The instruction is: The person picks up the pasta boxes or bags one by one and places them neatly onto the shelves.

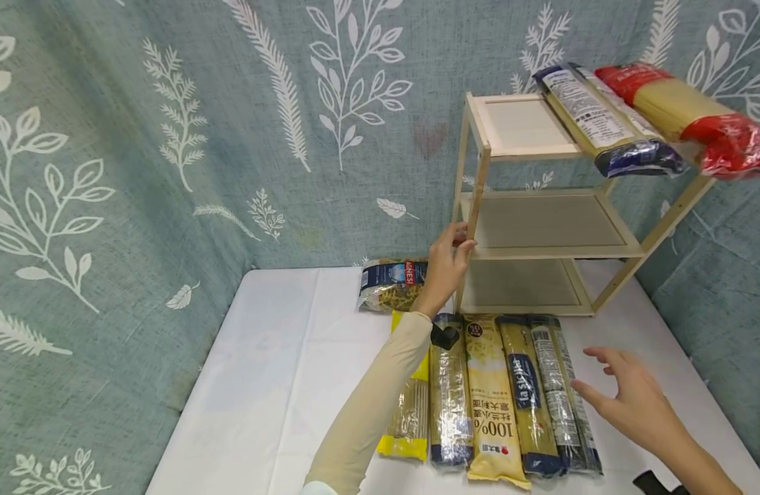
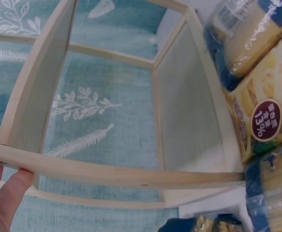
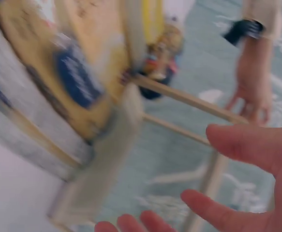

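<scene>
In the head view my left hand (image 1: pixel 449 265) grips the left front post of a three-tier wooden shelf (image 1: pixel 477 185), just above its middle board. The left wrist view shows the thumb (image 2: pixel 16 193) pressed against that post (image 2: pixel 131 173). My right hand (image 1: pixel 633 395) hovers over the table to the right of the pasta row, fingers spread and holding nothing. Nearest to it is a clear and dark spaghetti pack (image 1: pixel 556 392). Beside that lie a "la sicilia"-style blue-labelled pack (image 1: pixel 525 392) and a cream-yellow noodle pack (image 1: pixel 493 405).
Further left in the row are another spaghetti pack (image 1: pixel 451 405) and a yellow-ended pack (image 1: pixel 405 419). An AGNESI pasta bag (image 1: pixel 389 283) lies behind my left forearm. On the shelf's top board, a blue-ended pack (image 1: pixel 602 120) and a red pack (image 1: pixel 683 113) overhang the front edge.
</scene>
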`<act>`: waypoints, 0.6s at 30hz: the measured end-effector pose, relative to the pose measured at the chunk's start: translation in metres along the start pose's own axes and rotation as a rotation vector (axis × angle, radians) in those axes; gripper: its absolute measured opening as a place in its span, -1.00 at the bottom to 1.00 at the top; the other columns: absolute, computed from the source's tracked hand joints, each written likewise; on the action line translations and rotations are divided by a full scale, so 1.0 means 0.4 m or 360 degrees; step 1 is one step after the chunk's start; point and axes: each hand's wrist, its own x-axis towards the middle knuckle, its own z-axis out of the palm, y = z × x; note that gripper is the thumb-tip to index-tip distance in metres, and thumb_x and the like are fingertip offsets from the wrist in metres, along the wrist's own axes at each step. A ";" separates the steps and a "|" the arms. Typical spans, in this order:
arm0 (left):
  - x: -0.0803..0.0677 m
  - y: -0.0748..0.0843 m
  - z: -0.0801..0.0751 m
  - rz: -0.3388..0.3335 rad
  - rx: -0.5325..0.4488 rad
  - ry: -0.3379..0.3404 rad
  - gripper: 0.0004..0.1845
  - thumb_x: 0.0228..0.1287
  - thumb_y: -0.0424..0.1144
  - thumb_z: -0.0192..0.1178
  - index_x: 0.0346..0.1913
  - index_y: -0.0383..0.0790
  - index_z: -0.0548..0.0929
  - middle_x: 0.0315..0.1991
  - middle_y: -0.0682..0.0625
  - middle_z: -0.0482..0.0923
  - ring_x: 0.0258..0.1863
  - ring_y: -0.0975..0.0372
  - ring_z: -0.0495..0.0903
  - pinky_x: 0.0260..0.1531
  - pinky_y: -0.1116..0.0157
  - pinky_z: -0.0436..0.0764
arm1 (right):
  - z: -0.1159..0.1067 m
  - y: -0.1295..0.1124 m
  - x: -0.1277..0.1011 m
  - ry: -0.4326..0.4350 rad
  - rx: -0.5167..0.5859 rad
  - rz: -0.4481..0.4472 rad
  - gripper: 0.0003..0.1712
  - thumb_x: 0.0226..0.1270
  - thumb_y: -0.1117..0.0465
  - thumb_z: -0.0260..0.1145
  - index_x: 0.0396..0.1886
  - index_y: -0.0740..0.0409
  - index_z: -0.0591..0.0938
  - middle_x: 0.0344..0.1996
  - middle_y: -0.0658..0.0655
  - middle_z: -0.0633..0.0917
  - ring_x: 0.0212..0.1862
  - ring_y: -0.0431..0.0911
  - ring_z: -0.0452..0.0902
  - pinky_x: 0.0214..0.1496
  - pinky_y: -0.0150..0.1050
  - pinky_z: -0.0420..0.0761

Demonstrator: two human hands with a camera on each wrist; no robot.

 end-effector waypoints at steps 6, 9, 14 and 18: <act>0.003 -0.002 0.002 0.0015 -0.0001 0.0008 -0.65 0.41 -0.22 0.06 0.18 -0.26 0.43 -0.12 -0.12 0.57 -0.13 0.18 0.56 -0.15 0.37 0.54 | 0.087 0.048 -0.013 -0.0307 0.0035 0.0328 0.01 0.07 -0.27 0.38 0.23 0.41 0.30 -0.01 0.58 0.37 -0.18 0.28 0.47 -0.48 0.01 0.52; 0.003 -0.003 0.003 0.0026 0.0003 0.0015 -0.65 0.41 -0.22 0.06 0.17 -0.27 0.44 -0.14 -0.12 0.57 -0.15 0.18 0.57 -0.15 0.37 0.54 | 0.132 0.080 -0.018 -0.0458 0.0080 0.0458 0.08 0.04 -0.27 0.40 0.28 0.43 0.22 0.00 0.65 0.30 -0.21 0.32 0.48 -0.50 0.04 0.51; 0.000 -0.006 0.005 0.0023 -0.0017 0.0017 -0.66 0.40 -0.25 0.08 0.17 -0.27 0.44 -0.14 -0.12 0.58 -0.15 0.17 0.57 -0.16 0.38 0.54 | 0.218 0.110 -0.052 -0.0584 0.0060 0.0638 0.15 -0.07 -0.21 0.46 0.30 0.39 0.13 -0.04 0.68 0.26 -0.18 0.38 0.45 -0.42 0.16 0.52; 0.004 -0.007 0.002 0.0046 -0.0012 0.0033 -0.66 0.39 -0.26 0.09 0.16 -0.28 0.44 -0.14 -0.12 0.58 -0.15 0.17 0.57 -0.17 0.38 0.54 | 0.253 0.111 -0.067 -0.0526 0.0047 0.0712 0.14 -0.10 -0.14 0.45 0.34 0.30 0.08 -0.05 0.64 0.28 -0.16 0.34 0.42 -0.43 0.14 0.52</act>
